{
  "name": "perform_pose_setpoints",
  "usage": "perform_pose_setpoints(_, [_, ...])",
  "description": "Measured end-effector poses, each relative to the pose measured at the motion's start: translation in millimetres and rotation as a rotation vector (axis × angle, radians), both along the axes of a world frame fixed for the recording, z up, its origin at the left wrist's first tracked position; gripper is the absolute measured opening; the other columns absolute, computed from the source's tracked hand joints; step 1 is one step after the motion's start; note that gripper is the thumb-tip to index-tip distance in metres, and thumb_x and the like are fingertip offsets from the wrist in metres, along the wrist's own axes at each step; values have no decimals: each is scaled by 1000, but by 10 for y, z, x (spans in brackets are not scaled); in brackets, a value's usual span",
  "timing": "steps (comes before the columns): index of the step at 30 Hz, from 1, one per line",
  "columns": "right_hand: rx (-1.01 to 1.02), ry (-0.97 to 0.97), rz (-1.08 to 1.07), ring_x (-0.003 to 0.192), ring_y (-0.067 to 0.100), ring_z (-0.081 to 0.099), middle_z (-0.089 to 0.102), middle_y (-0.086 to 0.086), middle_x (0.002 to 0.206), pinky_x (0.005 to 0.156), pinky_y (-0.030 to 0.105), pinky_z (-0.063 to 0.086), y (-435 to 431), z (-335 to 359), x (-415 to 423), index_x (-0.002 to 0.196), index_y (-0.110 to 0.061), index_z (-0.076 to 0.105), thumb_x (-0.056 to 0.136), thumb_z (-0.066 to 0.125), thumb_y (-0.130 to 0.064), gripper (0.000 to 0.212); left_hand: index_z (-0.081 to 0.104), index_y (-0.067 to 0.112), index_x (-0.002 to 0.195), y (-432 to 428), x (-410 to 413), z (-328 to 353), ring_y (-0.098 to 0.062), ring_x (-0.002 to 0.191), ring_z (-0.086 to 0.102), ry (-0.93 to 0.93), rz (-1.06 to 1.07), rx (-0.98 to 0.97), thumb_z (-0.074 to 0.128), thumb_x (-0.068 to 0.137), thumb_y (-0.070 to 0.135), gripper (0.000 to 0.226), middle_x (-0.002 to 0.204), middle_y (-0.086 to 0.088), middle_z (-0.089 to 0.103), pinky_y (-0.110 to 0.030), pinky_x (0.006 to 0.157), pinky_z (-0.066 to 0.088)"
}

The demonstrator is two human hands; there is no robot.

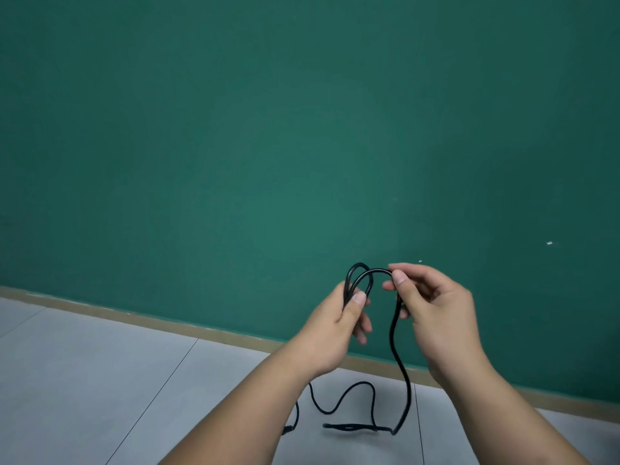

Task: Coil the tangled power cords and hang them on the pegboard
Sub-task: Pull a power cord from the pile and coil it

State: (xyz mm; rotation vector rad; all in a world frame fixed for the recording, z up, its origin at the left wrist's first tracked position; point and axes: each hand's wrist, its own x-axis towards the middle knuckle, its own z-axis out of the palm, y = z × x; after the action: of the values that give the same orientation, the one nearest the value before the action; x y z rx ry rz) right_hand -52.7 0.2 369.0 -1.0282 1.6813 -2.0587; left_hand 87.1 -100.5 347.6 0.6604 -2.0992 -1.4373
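I see a big green wall [235, 129] in front of me. A tan strip [167, 326] runs along its bottom. Under that is a gray tile floor [84, 380] with thin lines. A tiny white spot [549, 243] sits on the wall.

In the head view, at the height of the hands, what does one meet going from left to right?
The left hand, the raised loop of the black cord, the right hand, the small white mark on the green wall.

fwd: green wall [235, 129] blocks | below: cord [403, 369] slack dangling to floor [100, 380] | L/R sides open
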Motion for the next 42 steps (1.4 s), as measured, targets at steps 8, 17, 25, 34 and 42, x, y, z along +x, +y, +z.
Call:
perform_pose_setpoints(8, [41, -46, -60, 60, 14, 69, 78, -1, 86, 60, 25, 56, -73, -61, 80, 98, -20, 76, 98, 75, -19, 2, 47, 11, 113, 158, -23, 25, -28, 90, 74, 25, -186, 187, 32, 116, 27, 21, 91, -12, 71, -47, 93, 56])
perform_pose_setpoints(17, [88, -76, 77, 54, 17, 51, 70, 3, 73, 53, 23, 47, -112, -88, 89, 104, -14, 69, 98, 75, -15, 8, 46, 18, 100, 156, -29, 87, -16, 57, 34, 150, -125, 331, 37, 116, 33, 24, 73, -1, 49, -32, 54, 38])
perform_pose_setpoints(25, [65, -159, 122, 58, 16, 57, 75, 18, 87, 55, 26, 51, -134, -111, 24, 107, -6, 66, 101, 71, -14, 11, 52, 18, 99, 148, -58, 137, -16, 46, 31, 126, -4, 392, 28, 109, 63, 52, 67, -8, 53, -23, 50, 25])
perform_pose_setpoints(34, [135, 250, -64, 52, 14, 59, 66, -4, 66, 64, 24, 51, -97, -128, -93, 113, -33, 78, 103, 68, -19, 20, 68, 17, 116, 156, -119, 60, -22, 68, 60, 73, -1, 256, 33, 116, 33, 39, 84, -6, 69, -36, 67, 52])
perform_pose_setpoints(42, [129, 341, -75, 61, 10, 67, 71, -4, 89, 65, 17, 52, -181, -150, -50, 114, -35, 76, 105, 64, -16, 24, 61, 22, 94, 190, -177, 56, -8, 51, 30, 16, 32, 205, 38, 114, 40, 36, 63, 12, 39, -29, 51, 27])
